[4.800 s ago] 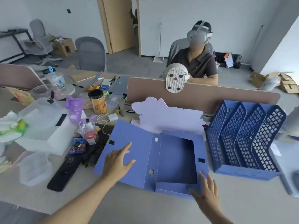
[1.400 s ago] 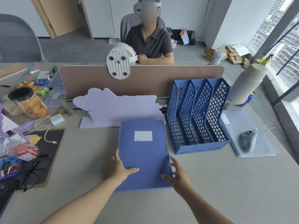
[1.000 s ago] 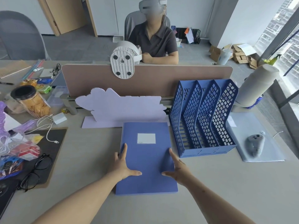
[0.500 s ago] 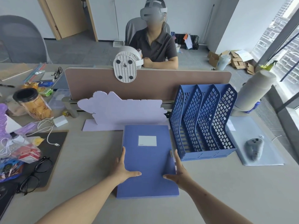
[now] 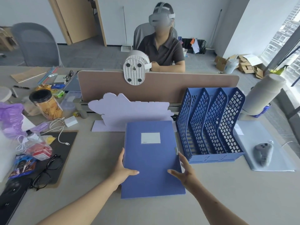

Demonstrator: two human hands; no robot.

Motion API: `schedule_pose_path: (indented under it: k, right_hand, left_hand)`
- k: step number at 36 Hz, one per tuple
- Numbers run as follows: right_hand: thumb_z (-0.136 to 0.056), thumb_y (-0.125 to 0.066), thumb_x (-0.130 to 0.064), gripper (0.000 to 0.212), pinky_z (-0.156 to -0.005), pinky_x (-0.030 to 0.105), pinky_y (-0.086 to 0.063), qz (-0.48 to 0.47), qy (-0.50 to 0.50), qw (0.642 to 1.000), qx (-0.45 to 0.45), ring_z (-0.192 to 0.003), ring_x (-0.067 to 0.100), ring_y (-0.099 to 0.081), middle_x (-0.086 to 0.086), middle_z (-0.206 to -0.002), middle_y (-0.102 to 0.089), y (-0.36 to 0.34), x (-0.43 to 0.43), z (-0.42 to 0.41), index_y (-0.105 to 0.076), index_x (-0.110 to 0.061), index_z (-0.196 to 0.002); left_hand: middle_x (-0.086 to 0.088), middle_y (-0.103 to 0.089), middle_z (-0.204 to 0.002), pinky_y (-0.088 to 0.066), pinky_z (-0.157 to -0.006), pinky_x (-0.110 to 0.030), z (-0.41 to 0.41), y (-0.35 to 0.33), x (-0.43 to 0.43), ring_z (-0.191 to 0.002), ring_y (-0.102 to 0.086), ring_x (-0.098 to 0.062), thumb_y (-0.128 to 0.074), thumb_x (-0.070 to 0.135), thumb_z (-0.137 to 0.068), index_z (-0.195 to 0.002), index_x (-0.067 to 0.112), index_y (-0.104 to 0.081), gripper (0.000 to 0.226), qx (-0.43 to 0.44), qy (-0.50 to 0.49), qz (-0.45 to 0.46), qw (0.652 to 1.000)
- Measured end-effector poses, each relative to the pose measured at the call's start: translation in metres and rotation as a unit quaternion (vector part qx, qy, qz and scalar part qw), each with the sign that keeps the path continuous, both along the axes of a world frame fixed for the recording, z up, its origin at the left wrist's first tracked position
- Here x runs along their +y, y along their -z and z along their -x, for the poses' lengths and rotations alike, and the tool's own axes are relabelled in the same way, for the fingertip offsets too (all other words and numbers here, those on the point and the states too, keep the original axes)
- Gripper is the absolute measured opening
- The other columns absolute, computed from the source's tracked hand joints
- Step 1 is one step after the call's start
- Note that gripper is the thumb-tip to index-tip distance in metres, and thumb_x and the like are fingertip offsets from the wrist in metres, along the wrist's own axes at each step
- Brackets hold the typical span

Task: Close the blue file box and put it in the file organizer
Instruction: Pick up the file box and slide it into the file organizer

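Note:
The blue file box point(image 5: 151, 158) lies closed and flat on the desk in front of me, white label facing up. My left hand point(image 5: 122, 170) holds its left edge, thumb laid across the cover. My right hand point(image 5: 184, 172) clasps the right edge just below the small clasp, thumb on the cover. The blue file organizer point(image 5: 211, 124) stands directly to the right of the box, its three mesh-walled slots holding nothing.
A lilac cloud-shaped card point(image 5: 129, 109) stands behind the box against the brown divider point(image 5: 178, 86). Left are glasses point(image 5: 47, 171), a black mat, cables and a snack jar point(image 5: 46, 104). Right lie a grey controller point(image 5: 263, 153) on a folder and a paper roll point(image 5: 263, 93). A person sits opposite.
The box, open 4.8 s ago, is now closed. Over the last second both hands settled onto its side edges; the box has barely shifted.

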State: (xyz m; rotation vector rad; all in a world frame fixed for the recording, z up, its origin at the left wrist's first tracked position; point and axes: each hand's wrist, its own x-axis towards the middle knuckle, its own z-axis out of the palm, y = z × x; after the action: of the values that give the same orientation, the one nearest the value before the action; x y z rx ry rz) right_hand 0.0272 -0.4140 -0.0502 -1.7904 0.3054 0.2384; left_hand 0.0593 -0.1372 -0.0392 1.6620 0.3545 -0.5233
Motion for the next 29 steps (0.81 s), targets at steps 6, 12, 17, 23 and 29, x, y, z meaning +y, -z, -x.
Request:
schedule_pose_path:
  k: [6, 12, 17, 23, 29]
  right_hand:
    - [-0.057, -0.083, -0.054, 0.092, -0.111, 0.038, -0.036, 0.023, -0.023, 0.996, -0.079, -0.131, -0.002, -0.04, -0.016, -0.146, -0.04, -0.032, 0.0, 0.009, -0.038, -0.047, -0.136]
    - [-0.067, -0.083, -0.031, 0.085, -0.099, 0.051, -0.049, -0.024, 0.002, 0.988, -0.153, -0.123, 0.02, -0.055, -0.007, -0.145, -0.044, -0.079, -0.003, 0.019, -0.037, -0.039, -0.139]
    - [-0.084, -0.069, -0.029, 0.06, -0.084, 0.044, -0.057, -0.036, 0.042, 0.98, -0.191, -0.099, 0.028, -0.069, -0.011, -0.123, -0.066, -0.129, -0.02, 0.026, -0.04, -0.04, -0.135]
    - [-0.089, -0.063, -0.022, 0.06, -0.092, 0.015, -0.047, -0.011, 0.121, 0.958, -0.261, -0.123, -0.013, -0.045, -0.015, -0.144, -0.043, -0.18, -0.057, 0.032, -0.035, -0.046, -0.137]
    - [-0.087, -0.064, -0.02, 0.07, -0.068, 0.031, -0.059, 0.003, 0.126, 0.961, -0.245, -0.099, 0.015, -0.07, 0.002, -0.122, -0.059, -0.224, -0.105, 0.055, -0.029, -0.053, -0.138]
  left_hand:
    - [0.014, -0.046, -0.142, -0.055, -0.092, -0.04, 0.008, -0.019, 0.015, -0.117, -0.057, -0.01, -0.088, 0.001, -0.065, -0.15, 0.048, -0.015, 0.122, -0.063, -0.013, 0.008, 0.998]
    - [0.015, -0.047, -0.144, -0.055, -0.094, -0.044, -0.004, -0.055, 0.012, -0.121, -0.055, -0.009, -0.093, 0.015, -0.058, -0.147, 0.054, -0.018, 0.122, -0.129, 0.026, -0.007, 0.991]
    - [0.009, -0.043, -0.146, -0.053, -0.096, -0.044, -0.03, -0.096, -0.011, -0.127, -0.052, -0.018, -0.092, 0.013, -0.062, -0.146, 0.056, -0.017, 0.121, -0.182, 0.075, -0.011, 0.98]
    - [0.016, -0.034, -0.148, -0.044, -0.091, -0.03, -0.053, -0.139, -0.058, -0.124, -0.043, -0.013, -0.089, 0.01, -0.069, -0.151, 0.045, -0.016, 0.116, -0.261, 0.139, -0.008, 0.955]
    - [0.016, -0.026, -0.157, -0.04, -0.11, -0.042, -0.07, -0.164, -0.113, -0.136, -0.038, -0.015, -0.09, 0.016, -0.067, -0.147, 0.053, -0.012, 0.117, -0.301, 0.231, -0.009, 0.925]
